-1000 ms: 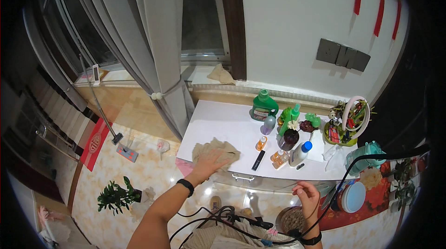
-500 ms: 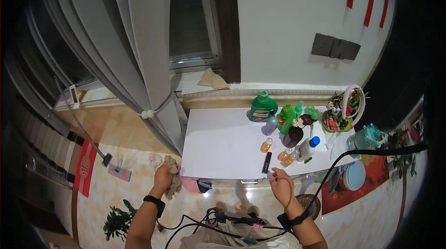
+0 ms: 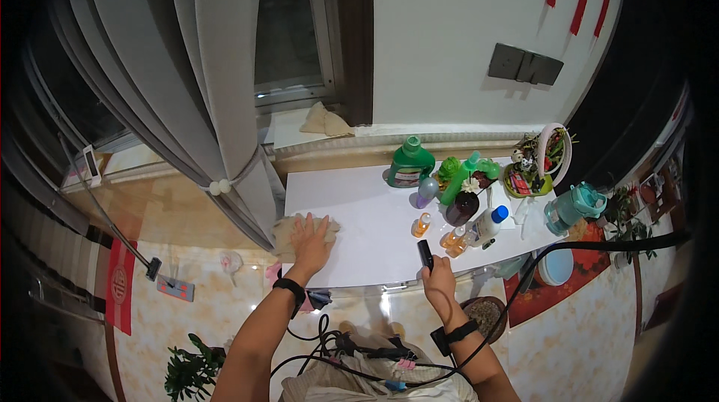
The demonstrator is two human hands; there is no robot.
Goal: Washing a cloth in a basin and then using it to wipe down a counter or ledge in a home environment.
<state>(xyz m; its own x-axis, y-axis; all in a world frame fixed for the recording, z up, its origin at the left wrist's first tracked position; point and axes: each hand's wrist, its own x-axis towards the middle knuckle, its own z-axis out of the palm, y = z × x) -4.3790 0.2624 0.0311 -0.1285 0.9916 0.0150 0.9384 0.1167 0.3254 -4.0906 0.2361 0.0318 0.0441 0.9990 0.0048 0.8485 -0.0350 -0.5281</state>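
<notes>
My left hand lies flat with spread fingers on a beige cloth, pressing it onto the left end of the white tabletop. At the front edge, my right hand closes its fingers around the lower end of a slim black object; its kind is not clear. Just beyond that hand stand small orange bottles and a white bottle with a blue cap. Farther back are a green jug, a purple bottle and a green bottle.
A dark vase, a handled basket and a teal bottle occupy the table's right part. A black cable crosses at the right. A grey curtain hangs left, above a mop. Another cloth lies on the sill.
My left hand has brought the cloth from beside the table onto its left end and flattened it there. My right hand has taken hold of the black object.
</notes>
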